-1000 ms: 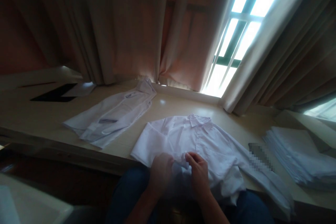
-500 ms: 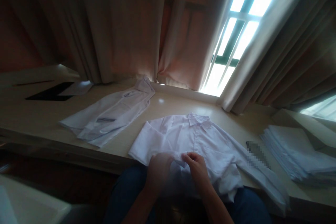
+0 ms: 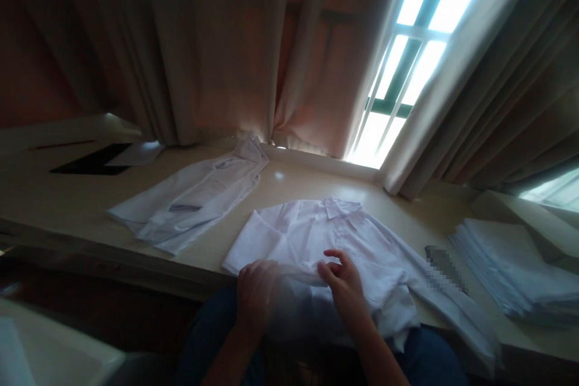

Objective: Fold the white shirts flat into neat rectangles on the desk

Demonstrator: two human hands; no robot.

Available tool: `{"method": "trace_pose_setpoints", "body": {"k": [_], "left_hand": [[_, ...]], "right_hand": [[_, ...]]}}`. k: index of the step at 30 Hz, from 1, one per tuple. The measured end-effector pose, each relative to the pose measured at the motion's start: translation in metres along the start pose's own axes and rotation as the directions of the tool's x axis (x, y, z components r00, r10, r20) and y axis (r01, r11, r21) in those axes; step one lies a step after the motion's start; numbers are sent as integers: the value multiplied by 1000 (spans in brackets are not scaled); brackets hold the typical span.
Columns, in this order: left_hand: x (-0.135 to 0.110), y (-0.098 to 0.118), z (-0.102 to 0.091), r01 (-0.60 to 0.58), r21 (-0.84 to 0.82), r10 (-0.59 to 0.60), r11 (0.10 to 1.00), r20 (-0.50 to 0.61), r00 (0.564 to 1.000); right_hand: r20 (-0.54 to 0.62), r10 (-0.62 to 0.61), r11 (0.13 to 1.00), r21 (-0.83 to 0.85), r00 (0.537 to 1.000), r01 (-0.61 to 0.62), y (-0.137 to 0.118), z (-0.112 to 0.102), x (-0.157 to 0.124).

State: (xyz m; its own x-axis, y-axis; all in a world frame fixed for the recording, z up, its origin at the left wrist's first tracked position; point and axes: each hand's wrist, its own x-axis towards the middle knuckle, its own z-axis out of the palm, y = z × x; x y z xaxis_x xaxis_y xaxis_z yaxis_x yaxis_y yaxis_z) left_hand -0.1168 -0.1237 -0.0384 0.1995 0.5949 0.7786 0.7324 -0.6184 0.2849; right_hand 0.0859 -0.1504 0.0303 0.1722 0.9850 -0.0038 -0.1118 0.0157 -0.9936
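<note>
A white collared shirt (image 3: 312,229) lies partly on the table, its collar away from me and its lower part hanging over the front edge above my lap. My left hand (image 3: 257,298) has its fingers closed over the shirt's cloth near its left side. At the front of the shirt is my right hand (image 3: 346,289), with index finger and thumb apart. Its thumb tip is close to a fold of cloth; whether it touches, I cannot tell. One long sleeve (image 3: 447,307) trails down to the right over the edge.
Another white garment (image 3: 190,193) lies folded lengthwise on the table (image 3: 289,178), to the left. Right of my hands is a stack of folded white cloth (image 3: 506,265), beside a pixelated dark item (image 3: 443,265). A black flat sheet (image 3: 88,160) lies far left. Curtains (image 3: 226,42) hang behind.
My left hand has slid left along the shirt, away from my right hand. My right hand's index finger has lifted off the cloth and parted from the thumb.
</note>
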Motion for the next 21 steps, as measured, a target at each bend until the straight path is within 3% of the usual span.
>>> {"method": "trace_pose_setpoints", "body": {"k": [5, 12, 15, 18, 21], "left_hand": [[1, 3, -2, -26, -18, 26, 1000, 22, 999], [0, 4, -1, -10, -13, 10, 1000, 55, 998], [-1, 4, -2, -15, -29, 17, 999, 69, 997], [-1, 2, -5, -19, -47, 21, 999, 45, 999], [4, 2, -11, -26, -12, 27, 1000, 37, 999]], "right_hand": [[27, -80, 984, -156, 996, 84, -7, -8, -5], [205, -15, 928, -362, 979, 90, -6, -5, -18], [198, 61, 965, -262, 978, -7, 5, 4, -20], [105, 144, 988, -63, 984, -138, 11, 10, -19], [-15, 114, 993, 11, 993, -114, 7, 12, -16]]}}
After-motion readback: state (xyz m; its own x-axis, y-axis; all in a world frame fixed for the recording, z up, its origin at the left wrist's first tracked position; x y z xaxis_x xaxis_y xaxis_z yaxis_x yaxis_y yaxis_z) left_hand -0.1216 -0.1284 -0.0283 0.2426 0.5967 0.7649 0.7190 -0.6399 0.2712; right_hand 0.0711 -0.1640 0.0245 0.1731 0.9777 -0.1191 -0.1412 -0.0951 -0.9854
